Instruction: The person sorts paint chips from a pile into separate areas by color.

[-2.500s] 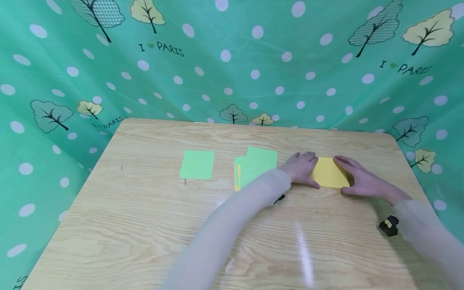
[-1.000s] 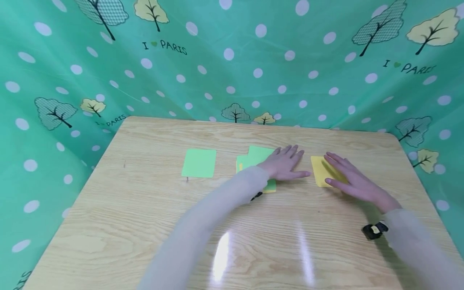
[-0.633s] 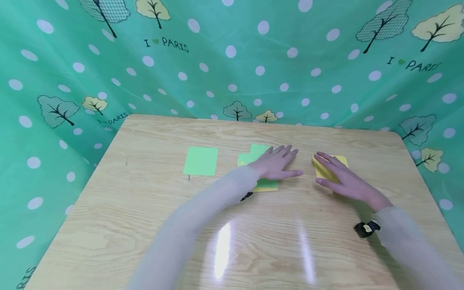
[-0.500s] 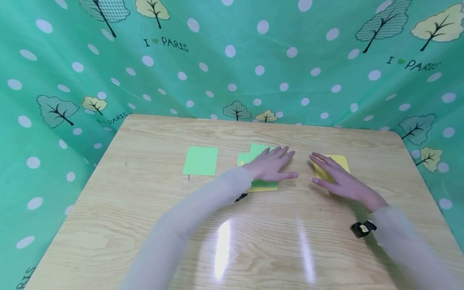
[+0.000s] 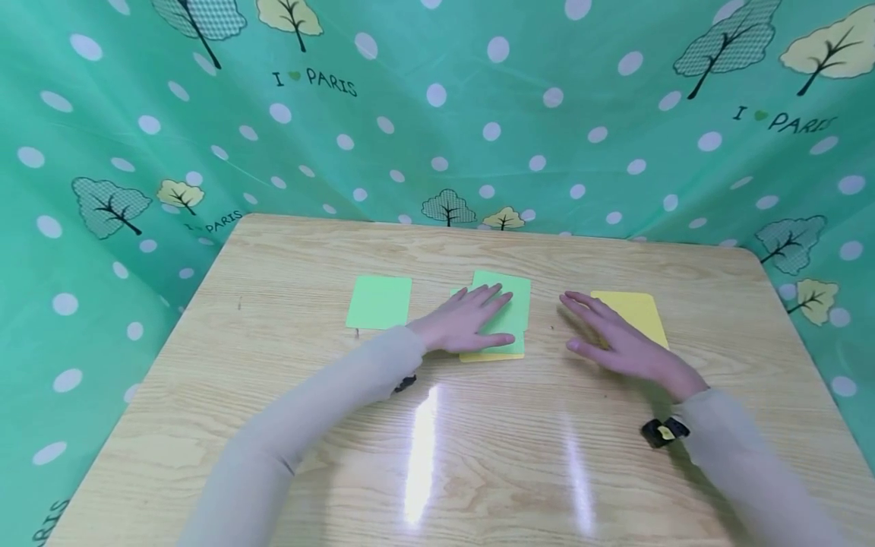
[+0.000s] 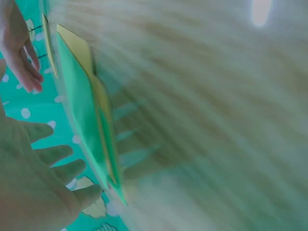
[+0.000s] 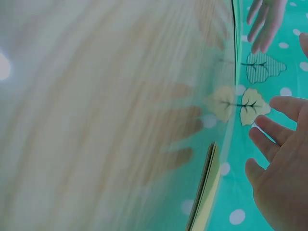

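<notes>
In the head view my left hand (image 5: pixel 468 319), fingers spread, hovers over a loose pile of green and yellow square papers (image 5: pixel 514 308) in the middle. The left wrist view shows that hand (image 6: pixel 38 178) apart from the pile (image 6: pixel 79 103), with nothing in its fingers. My right hand (image 5: pixel 615 342), empty with fingers extended, is above the table between the pile and a neat stack of yellow square papers (image 5: pixel 632 308). Its wrist and palm cover part of that stack. From the right wrist, the yellow stack (image 7: pixel 207 187) appears edge-on below the hand (image 7: pixel 286 168).
A single green square paper (image 5: pixel 379 302) lies flat left of the pile. The wooden table (image 5: pixel 519 448) has a glossy surface with light reflections. A green dotted curtain (image 5: pixel 383 99) hangs behind and at both sides. Black wrist cameras (image 5: pixel 663 431) sit at the sleeves.
Both hands held the yellow stack's sides at first, then let go of it. The left hand has moved left over the green pile, and the right hand has drifted left off the stack.
</notes>
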Demonstrator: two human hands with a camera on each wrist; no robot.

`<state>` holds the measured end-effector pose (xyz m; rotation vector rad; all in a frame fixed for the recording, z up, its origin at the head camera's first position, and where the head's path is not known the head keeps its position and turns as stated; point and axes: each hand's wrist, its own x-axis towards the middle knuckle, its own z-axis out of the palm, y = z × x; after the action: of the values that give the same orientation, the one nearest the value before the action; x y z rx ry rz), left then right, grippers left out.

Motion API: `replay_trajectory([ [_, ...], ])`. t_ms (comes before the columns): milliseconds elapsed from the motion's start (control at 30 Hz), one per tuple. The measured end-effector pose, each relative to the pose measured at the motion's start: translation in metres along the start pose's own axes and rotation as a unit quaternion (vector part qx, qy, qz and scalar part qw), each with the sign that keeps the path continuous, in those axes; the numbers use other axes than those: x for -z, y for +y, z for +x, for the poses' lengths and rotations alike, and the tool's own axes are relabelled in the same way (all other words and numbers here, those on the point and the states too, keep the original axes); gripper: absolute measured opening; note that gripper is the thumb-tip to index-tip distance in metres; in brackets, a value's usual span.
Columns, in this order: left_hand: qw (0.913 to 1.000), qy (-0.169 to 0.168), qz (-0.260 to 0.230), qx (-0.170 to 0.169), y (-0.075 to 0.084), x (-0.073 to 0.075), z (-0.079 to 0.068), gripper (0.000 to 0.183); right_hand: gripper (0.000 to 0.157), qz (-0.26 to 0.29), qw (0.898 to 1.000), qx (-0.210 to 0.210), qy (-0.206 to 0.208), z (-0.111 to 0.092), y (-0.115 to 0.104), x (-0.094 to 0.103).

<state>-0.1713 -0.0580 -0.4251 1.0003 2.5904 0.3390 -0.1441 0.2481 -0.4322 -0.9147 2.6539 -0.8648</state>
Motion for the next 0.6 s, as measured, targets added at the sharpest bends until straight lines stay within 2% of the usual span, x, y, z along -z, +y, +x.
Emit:
replay_trajectory([
  [333, 0.9998, 0.014, -0.006, 0.014, -0.027, -0.001, -0.030, 0.091, 0.072, -0.011, 1.000, 0.026, -0.010, 0.014, -0.015, -0.007],
  [600, 0.9998, 0.009, 0.010, 0.016, -0.041, -0.003, -0.038, 0.098, 0.072, 0.008, 0.999, 0.020, -0.025, 0.022, -0.024, -0.013],
])
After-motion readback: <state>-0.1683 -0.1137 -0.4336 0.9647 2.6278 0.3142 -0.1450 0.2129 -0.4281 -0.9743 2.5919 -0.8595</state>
